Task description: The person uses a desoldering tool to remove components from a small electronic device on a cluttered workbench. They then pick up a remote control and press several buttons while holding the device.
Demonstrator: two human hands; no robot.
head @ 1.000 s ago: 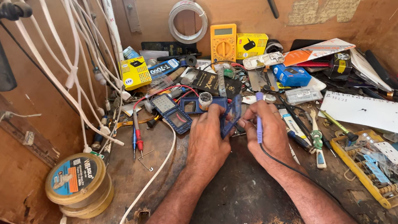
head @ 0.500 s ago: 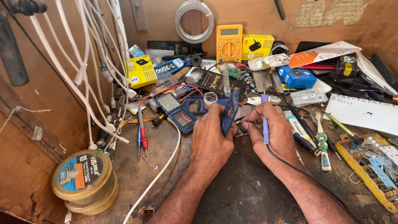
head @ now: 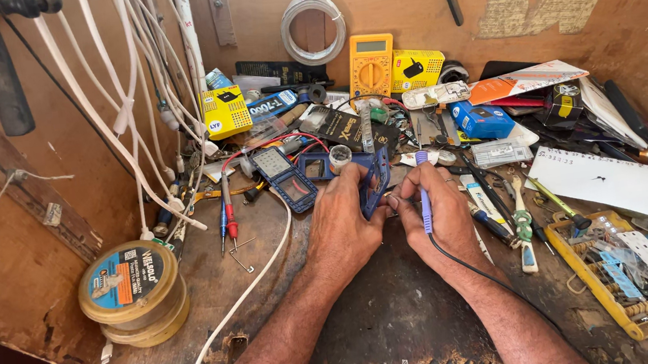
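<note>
Workbench (head: 376, 340), centre: left hand (head: 342, 229) and right hand (head: 440, 221) side by side, a small phone body (head: 376, 180) between them. Behind: multimeter (head: 371, 65) against the back wall, wire coil (head: 312, 27) above its left. Far left: solder spool (head: 132, 292). Far right: parts tray (head: 624, 277). Left rear: hanging cables (head: 133, 106).

Two yellow boxes (head: 226, 112) at back wall, yellow multimeter's grey screen (head: 370, 46), blue box (head: 481, 118)
</note>
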